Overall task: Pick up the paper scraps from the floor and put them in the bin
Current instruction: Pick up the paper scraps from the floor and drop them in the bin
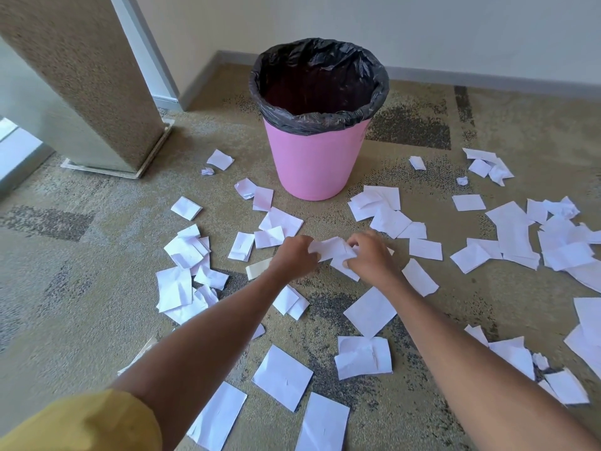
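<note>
Nearest me, at the lower left, sits my mustard-yellow sleeve [81, 421]. Flat white paper scraps [282, 377] lie scattered over the mottled beige carpet [81, 304] close by. Further out, my left hand [294, 257] and right hand [369, 257] meet low over the carpet. The fingers of each curl round opposite sides of a crumpled wad of white paper [331, 250], gripped between them. More scraps spread to either side of my hands, thickest on the right, and some lie just beside the base of the bin. Beyond my hands the round pink plastic bin [317, 164] stands upright on the carpet, its rim wrapped in a black plastic liner [318, 79]. Far left rises a speckled brown pillar [81, 76], and a pale wall [455, 27] runs behind the bin.
</note>
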`<state>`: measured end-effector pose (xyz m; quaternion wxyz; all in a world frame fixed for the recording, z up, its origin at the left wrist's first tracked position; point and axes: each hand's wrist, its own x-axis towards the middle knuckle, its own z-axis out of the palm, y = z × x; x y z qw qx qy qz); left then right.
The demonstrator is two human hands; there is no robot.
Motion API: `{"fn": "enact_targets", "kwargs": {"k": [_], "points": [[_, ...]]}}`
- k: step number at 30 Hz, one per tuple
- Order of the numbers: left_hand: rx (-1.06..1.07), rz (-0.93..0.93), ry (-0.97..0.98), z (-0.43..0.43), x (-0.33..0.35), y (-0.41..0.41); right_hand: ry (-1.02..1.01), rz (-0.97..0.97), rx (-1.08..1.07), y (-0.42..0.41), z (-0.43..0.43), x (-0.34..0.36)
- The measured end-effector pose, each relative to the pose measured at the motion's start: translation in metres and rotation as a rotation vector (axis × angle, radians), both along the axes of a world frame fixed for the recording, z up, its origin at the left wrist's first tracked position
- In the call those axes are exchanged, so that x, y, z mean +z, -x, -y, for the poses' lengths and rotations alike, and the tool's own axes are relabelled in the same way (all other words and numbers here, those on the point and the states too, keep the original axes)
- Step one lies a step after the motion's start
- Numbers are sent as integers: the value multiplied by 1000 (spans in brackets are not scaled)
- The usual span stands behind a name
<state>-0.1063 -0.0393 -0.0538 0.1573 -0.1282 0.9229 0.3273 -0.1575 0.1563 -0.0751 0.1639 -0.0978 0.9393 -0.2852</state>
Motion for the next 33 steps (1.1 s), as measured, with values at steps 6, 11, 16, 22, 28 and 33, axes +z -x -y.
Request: {"fn": "enact_targets", "kwargs": {"k": [6,11,16,22,28,33], "points": [[320,13,-415,-1,21,11,434,199,-303,21,-2,37],[343,-88,-605,-6,59,31,794,254,-279,29,10,101],[252,-247,-623,-7,124,51,808,23,-296,34,22,164],[336,-572,-599,-4,201,70,987,-99,-339,53,39,230],[581,-671,-658,1,232,100,1204,107,-479,81,59,258],[598,-557,-694,1,236,108,1186,209,-512,99,65,249]]}}
